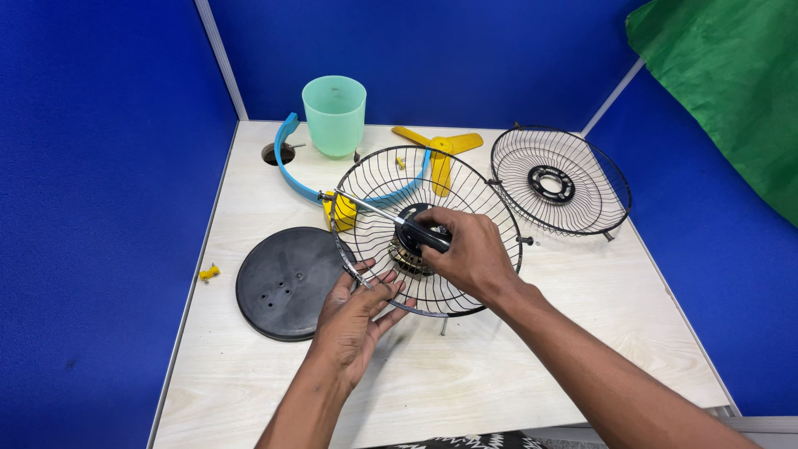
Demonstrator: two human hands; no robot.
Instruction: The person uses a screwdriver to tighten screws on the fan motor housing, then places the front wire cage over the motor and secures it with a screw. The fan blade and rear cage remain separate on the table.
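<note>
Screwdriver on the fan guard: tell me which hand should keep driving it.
Right. The right hand already grips the screwdriver at the guard's hub, while the left hand braces the wire guard at its rim.

Two bare forearms enter from the near edge. Left hand [359, 314] and right hand [472, 252] both bare: no gloves, rings, watch or sleeves in view. Short fingernails. At the near edge, a strip of black-and-white patterned fabric, likely the person's clothing.
</note>
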